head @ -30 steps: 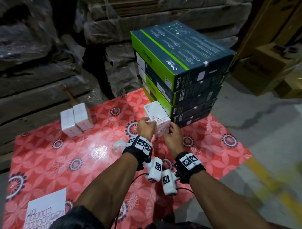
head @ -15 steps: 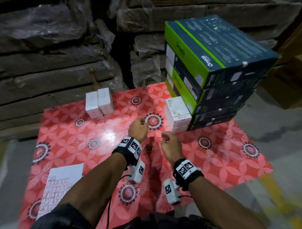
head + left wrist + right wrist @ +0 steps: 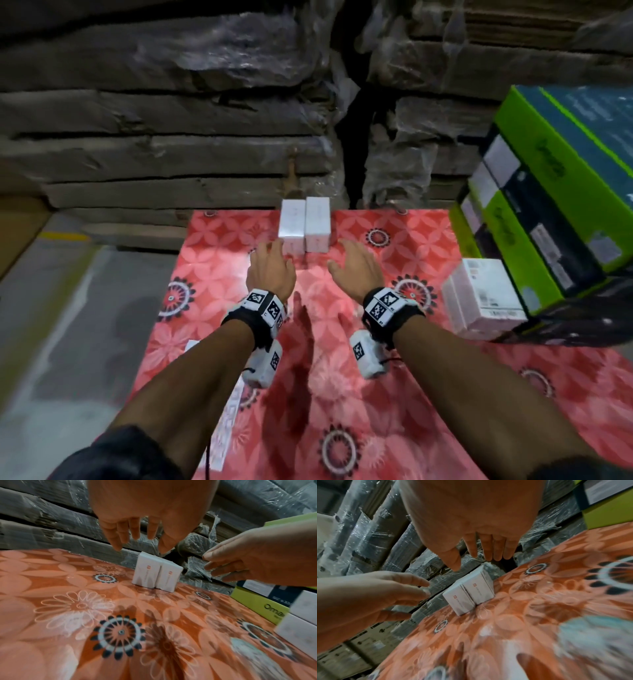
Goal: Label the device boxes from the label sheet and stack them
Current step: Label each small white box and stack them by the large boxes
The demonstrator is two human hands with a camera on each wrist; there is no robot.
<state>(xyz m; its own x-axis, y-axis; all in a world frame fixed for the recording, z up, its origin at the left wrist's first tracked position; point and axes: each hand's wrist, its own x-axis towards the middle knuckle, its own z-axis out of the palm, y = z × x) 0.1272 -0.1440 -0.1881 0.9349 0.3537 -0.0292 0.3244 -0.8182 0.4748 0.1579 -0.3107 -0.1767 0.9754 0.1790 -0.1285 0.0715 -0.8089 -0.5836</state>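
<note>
Two small white device boxes (image 3: 304, 226) (image 3: 156, 573) (image 3: 471, 593) stand side by side at the far edge of the red floral mat (image 3: 342, 394). My left hand (image 3: 270, 263) (image 3: 137, 534) hovers just short of them on the left, fingers spread and empty. My right hand (image 3: 356, 267) (image 3: 484, 550) hovers on their right, also spread and empty. A stack of white boxes (image 3: 479, 301) sits at the right against the green and dark boxes (image 3: 555, 192). The label sheet (image 3: 219, 428) lies under my left forearm, mostly hidden.
Plastic-wrapped stacks of flattened cardboard (image 3: 171, 130) form a wall right behind the mat. Bare concrete floor (image 3: 51, 325) lies to the left. A crumpled pale scrap (image 3: 597, 632) lies on the mat near my right wrist.
Both hands let go of the white stack at the right and moved left and forward to the two boxes at the far edge, fingers uncurling. My view swung left.
</note>
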